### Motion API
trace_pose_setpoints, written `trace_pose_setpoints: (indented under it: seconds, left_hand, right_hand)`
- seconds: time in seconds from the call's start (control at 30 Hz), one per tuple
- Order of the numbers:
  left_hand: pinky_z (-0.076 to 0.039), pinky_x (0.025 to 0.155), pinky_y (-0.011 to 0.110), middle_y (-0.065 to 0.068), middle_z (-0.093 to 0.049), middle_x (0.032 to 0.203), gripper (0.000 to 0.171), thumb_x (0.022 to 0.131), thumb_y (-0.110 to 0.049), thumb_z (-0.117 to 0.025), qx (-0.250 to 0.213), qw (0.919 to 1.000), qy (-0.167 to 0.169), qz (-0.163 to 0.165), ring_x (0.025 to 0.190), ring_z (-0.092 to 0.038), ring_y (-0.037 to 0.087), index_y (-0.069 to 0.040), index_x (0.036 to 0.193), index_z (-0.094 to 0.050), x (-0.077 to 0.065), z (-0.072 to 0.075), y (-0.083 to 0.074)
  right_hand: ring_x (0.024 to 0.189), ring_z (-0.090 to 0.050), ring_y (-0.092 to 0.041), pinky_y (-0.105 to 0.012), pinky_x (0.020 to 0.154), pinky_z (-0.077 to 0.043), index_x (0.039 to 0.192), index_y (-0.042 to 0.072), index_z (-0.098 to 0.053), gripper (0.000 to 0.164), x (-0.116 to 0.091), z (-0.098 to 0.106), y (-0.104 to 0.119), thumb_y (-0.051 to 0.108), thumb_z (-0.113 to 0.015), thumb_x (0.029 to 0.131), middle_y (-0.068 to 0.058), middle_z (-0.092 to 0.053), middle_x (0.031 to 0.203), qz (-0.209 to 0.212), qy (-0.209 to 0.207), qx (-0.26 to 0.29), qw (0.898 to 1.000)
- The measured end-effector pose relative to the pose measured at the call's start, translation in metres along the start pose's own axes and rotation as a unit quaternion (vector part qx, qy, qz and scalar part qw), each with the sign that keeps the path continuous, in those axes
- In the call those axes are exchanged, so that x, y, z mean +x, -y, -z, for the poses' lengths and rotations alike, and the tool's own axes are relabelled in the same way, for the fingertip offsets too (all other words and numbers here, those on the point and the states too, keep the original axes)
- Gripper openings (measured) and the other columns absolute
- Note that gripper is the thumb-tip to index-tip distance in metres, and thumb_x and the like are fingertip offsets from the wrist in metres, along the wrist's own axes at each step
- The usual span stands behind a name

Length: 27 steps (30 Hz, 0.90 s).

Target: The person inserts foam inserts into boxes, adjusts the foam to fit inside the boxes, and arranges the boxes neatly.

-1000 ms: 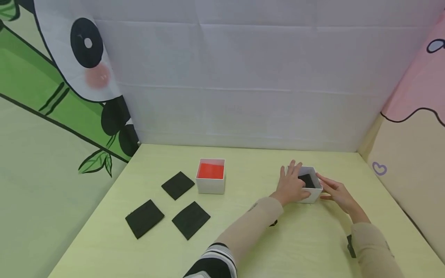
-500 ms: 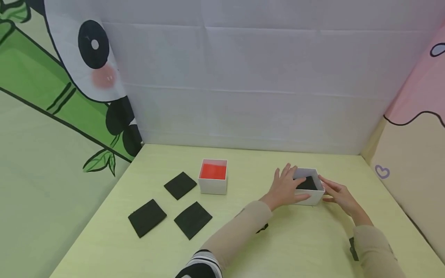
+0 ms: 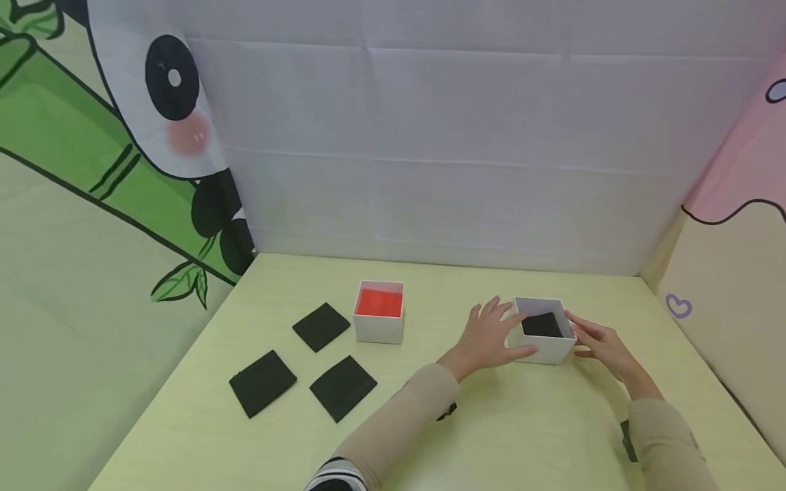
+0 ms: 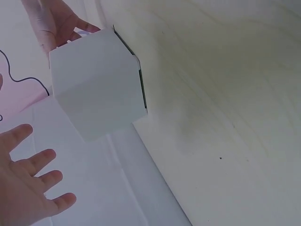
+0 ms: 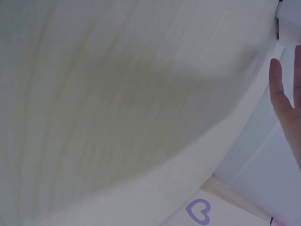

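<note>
A white open-topped box (image 3: pixel 550 350) sits on the table's right half, with a black cloth-like square (image 3: pixel 542 325) lying inside it. Just left of this box hovers my left hand (image 3: pixel 485 339), fingers spread and nothing in them; its fingertips overlap the box's left edge in the head view. My right hand (image 3: pixel 606 349) rests its extended fingers against the box's right wall. In the left wrist view, the box (image 4: pixel 96 84) shows its pale outer walls, and the right hand (image 4: pixel 59 23) reaches in behind it.
Three black squares (image 3: pixel 343 389) lie flat on the left part of the pale yellow table (image 3: pixel 503 436). Another white box (image 3: pixel 377 331), with a red sheet (image 3: pixel 379 303) inside, stands near the middle. A white cloth wall (image 3: pixel 430 204) closes off the back.
My left hand has drawn out of the right-hand box and moved left, its fingers spreading, baring the black square inside. My right hand stays at the box's right wall. The head view shifted slightly.
</note>
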State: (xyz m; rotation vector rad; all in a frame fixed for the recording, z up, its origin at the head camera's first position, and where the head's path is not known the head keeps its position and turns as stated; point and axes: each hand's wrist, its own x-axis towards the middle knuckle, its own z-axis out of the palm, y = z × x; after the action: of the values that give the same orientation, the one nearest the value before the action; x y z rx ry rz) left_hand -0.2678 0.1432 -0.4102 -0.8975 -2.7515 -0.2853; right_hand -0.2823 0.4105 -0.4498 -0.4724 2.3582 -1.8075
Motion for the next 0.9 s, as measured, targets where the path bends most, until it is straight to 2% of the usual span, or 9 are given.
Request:
trace_pose_setpoints:
  seconds: [0.27,0.43,0.57,0.77,0.9]
  left_hand:
    - [-0.032,0.094,0.04,0.004,-0.041,0.134,0.062,0.082,-0.058,-0.049,-0.059,0.9975,-0.037,-0.013,0.126,-0.032,0.024,-0.024,0.133,-0.044,-0.015,0.015,0.015]
    - [-0.032,0.095,0.04,0.004,-0.041,0.134,0.062,0.082,-0.058,-0.05,-0.068,0.9957,-0.059,-0.021,0.126,-0.032,0.023,-0.024,0.134,-0.044,-0.025,0.021,0.023]
    - [-0.03,0.096,0.039,0.003,-0.042,0.134,0.061,0.082,-0.056,-0.052,-0.075,0.9948,-0.067,-0.014,0.126,-0.032,0.023,-0.024,0.134,-0.044,-0.035,0.024,0.029]
    - [-0.03,0.097,0.04,0.005,-0.042,0.133,0.061,0.082,-0.054,-0.053,-0.08,0.9938,-0.076,-0.015,0.125,-0.033,0.023,-0.022,0.133,-0.045,-0.047,0.03,0.032]
    - [-0.03,0.096,0.041,0.006,-0.043,0.132,0.06,0.082,-0.052,-0.054,-0.086,0.9925,-0.086,-0.014,0.125,-0.033,0.024,-0.02,0.133,-0.045,-0.057,0.034,0.033]
  right_hand:
    - [0.085,-0.058,-0.002,-0.031,0.071,-0.05,0.132,0.024,-0.045,0.038,0.002,0.001,-0.003,0.018,-0.045,0.095,0.028,-0.051,0.106,-0.003,0.002,-0.002,1.0]
    - [0.085,-0.059,-0.002,-0.032,0.07,-0.051,0.132,0.023,-0.045,0.038,0.002,0.0,-0.004,0.016,-0.044,0.095,0.028,-0.051,0.107,0.008,0.005,0.002,1.0]
    - [0.086,-0.058,-0.002,-0.031,0.069,-0.051,0.133,0.021,-0.044,0.038,0.002,-0.001,-0.004,0.016,-0.043,0.095,0.028,-0.05,0.108,0.017,0.006,0.005,1.0]
    - [0.087,-0.057,0.0,-0.03,0.069,-0.051,0.133,0.015,-0.042,0.038,0.0,-0.001,-0.004,0.015,-0.043,0.095,0.028,-0.049,0.11,0.023,0.004,0.016,1.0]
    - [0.088,-0.057,0.001,-0.029,0.069,-0.051,0.134,0.015,-0.042,0.039,0.0,-0.002,-0.004,0.015,-0.043,0.095,0.029,-0.048,0.111,0.024,0.009,0.016,1.0]
